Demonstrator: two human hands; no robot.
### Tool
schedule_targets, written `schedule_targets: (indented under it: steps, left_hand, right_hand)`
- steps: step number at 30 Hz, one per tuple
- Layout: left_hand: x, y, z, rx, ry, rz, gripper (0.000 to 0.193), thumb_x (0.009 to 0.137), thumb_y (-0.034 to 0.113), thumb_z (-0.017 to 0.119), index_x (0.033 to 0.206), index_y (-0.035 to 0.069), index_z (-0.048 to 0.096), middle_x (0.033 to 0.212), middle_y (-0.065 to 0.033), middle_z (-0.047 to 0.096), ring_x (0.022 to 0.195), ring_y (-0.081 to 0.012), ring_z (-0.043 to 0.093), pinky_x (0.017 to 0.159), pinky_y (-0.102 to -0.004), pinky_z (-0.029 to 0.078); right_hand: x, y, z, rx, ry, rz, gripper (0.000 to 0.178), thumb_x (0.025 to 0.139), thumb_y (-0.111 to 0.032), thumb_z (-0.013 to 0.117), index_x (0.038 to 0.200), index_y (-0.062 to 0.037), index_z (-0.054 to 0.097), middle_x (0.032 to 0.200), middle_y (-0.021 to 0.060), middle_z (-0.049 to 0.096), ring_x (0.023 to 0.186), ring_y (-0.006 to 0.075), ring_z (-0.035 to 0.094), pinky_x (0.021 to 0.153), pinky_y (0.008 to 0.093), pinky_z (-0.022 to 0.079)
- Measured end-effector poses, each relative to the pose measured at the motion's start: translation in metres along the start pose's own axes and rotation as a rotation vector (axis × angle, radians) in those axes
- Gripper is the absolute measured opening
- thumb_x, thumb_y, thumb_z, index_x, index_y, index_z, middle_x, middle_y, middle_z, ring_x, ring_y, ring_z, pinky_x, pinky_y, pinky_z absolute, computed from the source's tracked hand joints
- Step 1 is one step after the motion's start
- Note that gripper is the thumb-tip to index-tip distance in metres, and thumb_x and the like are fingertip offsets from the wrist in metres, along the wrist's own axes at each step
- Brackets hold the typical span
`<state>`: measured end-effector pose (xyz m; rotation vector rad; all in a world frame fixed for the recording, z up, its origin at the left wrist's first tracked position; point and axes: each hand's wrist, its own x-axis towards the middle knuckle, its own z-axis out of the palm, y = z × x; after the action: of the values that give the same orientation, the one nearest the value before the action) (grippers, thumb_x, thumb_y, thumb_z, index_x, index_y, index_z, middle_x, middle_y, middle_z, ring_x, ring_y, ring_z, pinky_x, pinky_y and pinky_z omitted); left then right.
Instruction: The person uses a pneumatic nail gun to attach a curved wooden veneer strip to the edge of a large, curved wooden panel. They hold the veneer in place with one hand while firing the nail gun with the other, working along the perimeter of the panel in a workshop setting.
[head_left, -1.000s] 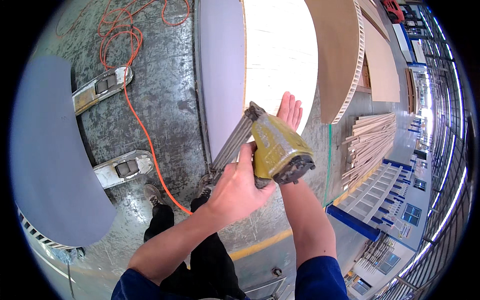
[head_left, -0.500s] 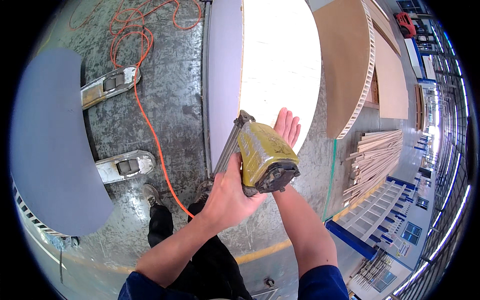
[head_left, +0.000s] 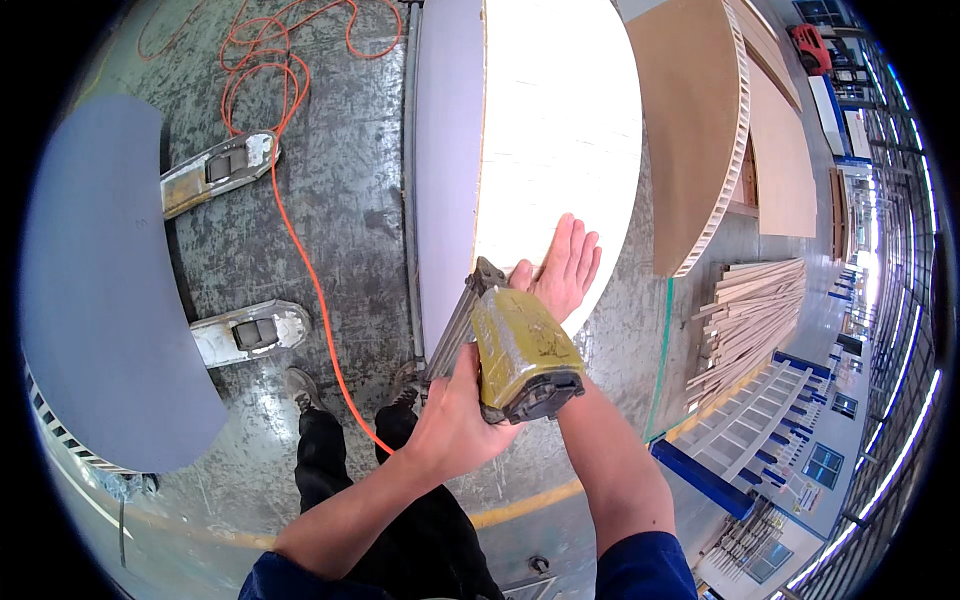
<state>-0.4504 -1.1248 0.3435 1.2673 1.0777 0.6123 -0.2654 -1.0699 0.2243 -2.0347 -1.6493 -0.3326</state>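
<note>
My left hand (head_left: 455,425) is closed round a yellow-topped nail gun (head_left: 525,345), its long dark magazine pointing down and left. The gun's nose is at the left edge of a pale white board (head_left: 560,120), close to its near end; whether it touches cannot be made out. My right hand (head_left: 565,270) lies flat on that board just beyond the gun, fingers stretched out and holding nothing. Part of the right wrist is hidden behind the gun. Beside the board's left edge runs a lavender-grey panel surface (head_left: 450,150).
An orange hose (head_left: 305,260) coils on the floor at left and runs toward my left arm. A grey curved panel (head_left: 110,300) rests over pallet-truck forks (head_left: 255,333). At right stand brown curved panels (head_left: 700,130), a pile of wooden strips (head_left: 750,325) and a blue-ended rack (head_left: 735,425).
The nail gun has shifted toward me along the board's edge, with my left hand on it. More of my right hand now shows, including the thumb; it stays flat on the board.
</note>
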Motion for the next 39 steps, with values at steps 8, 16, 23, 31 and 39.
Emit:
schedule_targets:
  steps: [8,16,23,31,39]
  left_hand:
    - [0.006,-0.003,-0.008,-0.019,-0.007,0.065,0.072,0.076,0.015,0.082,0.13,-0.006,0.041,0.102,-0.0283,0.069,0.094,-0.0475,0.069,0.081,-0.0473,0.059]
    - [0.023,0.003,-0.011,-0.021,0.027,-0.045,0.067,0.073,0.011,0.08,0.132,-0.003,0.05,0.105,-0.0198,0.074,0.101,-0.036,0.074,0.087,-0.041,0.058]
    - [0.021,0.008,-0.008,-0.127,0.044,-0.048,0.067,0.074,0.01,0.079,0.133,-0.003,0.05,0.105,-0.0195,0.074,0.1,-0.0346,0.075,0.086,-0.0398,0.058]
    - [0.02,0.006,-0.005,-0.114,0.054,0.055,0.067,0.08,0.016,0.082,0.13,-0.006,0.044,0.102,-0.0272,0.072,0.095,-0.0426,0.073,0.082,-0.0435,0.061]
    - [0.021,0.008,-0.002,-0.145,0.07,0.066,0.067,0.081,0.015,0.081,0.132,-0.007,0.044,0.103,-0.026,0.073,0.097,-0.0398,0.074,0.082,-0.0412,0.061]
  right_hand:
    - [-0.003,0.001,0.003,-0.016,-0.009,0.006,0.073,0.099,-0.054,0.041,0.153,-0.0052,0.047,0.145,0.0204,0.056,0.143,0.0422,0.042,0.122,0.0543,0.025]
    - [-0.003,0.002,0.0,-0.055,-0.052,0.011,0.079,0.1,-0.066,0.038,0.154,-0.0087,0.046,0.147,0.0164,0.055,0.144,0.0404,0.041,0.123,0.0532,0.025]
    - [-0.005,0.006,0.001,-0.056,-0.048,0.008,0.078,0.102,-0.066,0.036,0.153,-0.0088,0.047,0.149,0.0164,0.054,0.144,0.04,0.041,0.123,0.0527,0.025]
    - [-0.004,0.005,0.001,-0.057,-0.05,0.016,0.075,0.102,-0.063,0.037,0.153,-0.0093,0.047,0.149,0.016,0.054,0.145,0.0388,0.041,0.124,0.0524,0.024]
    - [-0.005,0.005,0.0,-0.055,-0.058,0.013,0.075,0.101,-0.062,0.039,0.153,-0.0087,0.047,0.149,0.0162,0.054,0.145,0.0389,0.041,0.124,0.0525,0.025]
